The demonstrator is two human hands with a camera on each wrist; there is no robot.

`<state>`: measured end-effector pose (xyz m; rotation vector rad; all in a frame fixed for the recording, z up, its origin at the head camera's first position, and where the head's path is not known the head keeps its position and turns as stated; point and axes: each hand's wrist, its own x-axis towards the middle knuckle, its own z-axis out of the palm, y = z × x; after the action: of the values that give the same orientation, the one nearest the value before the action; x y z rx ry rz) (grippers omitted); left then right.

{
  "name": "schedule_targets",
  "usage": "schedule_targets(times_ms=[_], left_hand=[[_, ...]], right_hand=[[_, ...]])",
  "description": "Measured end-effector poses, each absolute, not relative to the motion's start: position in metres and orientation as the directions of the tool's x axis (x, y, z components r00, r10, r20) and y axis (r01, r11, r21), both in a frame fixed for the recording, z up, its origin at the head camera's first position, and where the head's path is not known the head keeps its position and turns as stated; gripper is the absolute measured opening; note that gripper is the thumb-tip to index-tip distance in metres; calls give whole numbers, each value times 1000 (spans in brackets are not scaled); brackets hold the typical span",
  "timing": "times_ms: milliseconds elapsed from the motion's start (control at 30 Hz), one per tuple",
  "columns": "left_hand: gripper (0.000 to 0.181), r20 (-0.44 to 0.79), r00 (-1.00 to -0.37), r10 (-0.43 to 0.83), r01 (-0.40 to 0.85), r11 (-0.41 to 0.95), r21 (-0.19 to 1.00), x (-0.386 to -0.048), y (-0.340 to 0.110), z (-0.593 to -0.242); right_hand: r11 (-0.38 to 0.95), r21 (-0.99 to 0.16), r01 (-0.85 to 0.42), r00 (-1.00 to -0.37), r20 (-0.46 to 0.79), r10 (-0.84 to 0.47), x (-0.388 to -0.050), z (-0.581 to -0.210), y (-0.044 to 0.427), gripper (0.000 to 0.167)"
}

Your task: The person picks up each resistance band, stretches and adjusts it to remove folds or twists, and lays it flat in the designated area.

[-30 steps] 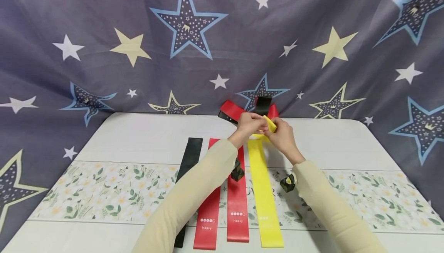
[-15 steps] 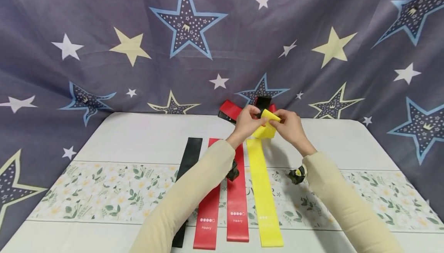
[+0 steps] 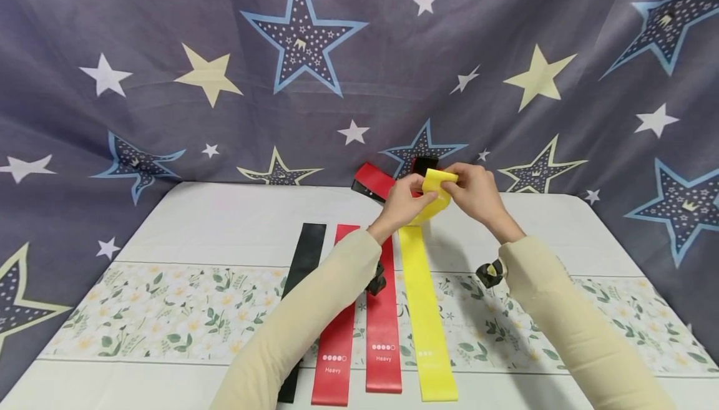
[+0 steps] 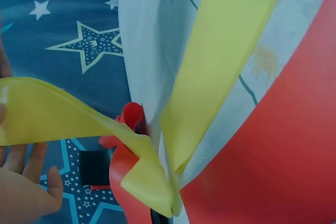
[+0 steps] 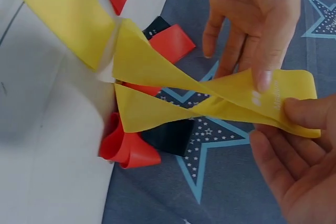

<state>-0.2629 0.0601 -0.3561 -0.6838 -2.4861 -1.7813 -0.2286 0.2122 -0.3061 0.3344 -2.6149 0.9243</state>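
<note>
Beyond the laid-out bands, both hands hold up a yellow resistance band (image 3: 434, 205) near the table's far edge. My left hand (image 3: 400, 205) pinches its raised end from the left. From the right, my right hand (image 3: 477, 193) pinches the same end between thumb and fingers. In the right wrist view the held band (image 5: 231, 98) is a loop twisted across itself, with white print under the left thumb. Another yellow band (image 3: 428, 316) lies flat, beside two red bands (image 3: 384, 335) (image 3: 332, 366) marked "Heavy" and a black band (image 3: 308, 251). My left sleeve covers parts of these.
Behind the hands, a folded red band (image 3: 375, 179) and a black band (image 3: 425, 164) lie in a loose pile by the star-printed curtain (image 3: 314, 117). A white cloth with a floral strip (image 3: 180, 310) covers the table (image 3: 236, 210).
The held yellow band has been raised and spread, so more of it shows. My right hand has moved up and to the right; the left hand has shifted only slightly.
</note>
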Motion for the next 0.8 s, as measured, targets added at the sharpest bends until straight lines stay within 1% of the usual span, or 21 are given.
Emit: schedule_targets(times_ms=[167, 367, 633, 800], left_hand=[[24, 304, -889, 342, 389, 217, 895, -262, 60, -357], [21, 367, -881, 297, 433, 196, 880, -263, 62, -355], [16, 390, -889, 239, 442, 227, 868, -270, 67, -345], [18, 386, -892, 235, 437, 231, 869, -274, 67, -343]], right_hand=[[767, -546, -336, -912, 393, -121, -227, -298, 209, 16], [774, -526, -352, -898, 423, -121, -227, -284, 208, 16], [776, -517, -360, -877, 472, -91, -230, -258, 203, 15], [784, -503, -365, -865, 495, -85, -230, -245, 201, 15]])
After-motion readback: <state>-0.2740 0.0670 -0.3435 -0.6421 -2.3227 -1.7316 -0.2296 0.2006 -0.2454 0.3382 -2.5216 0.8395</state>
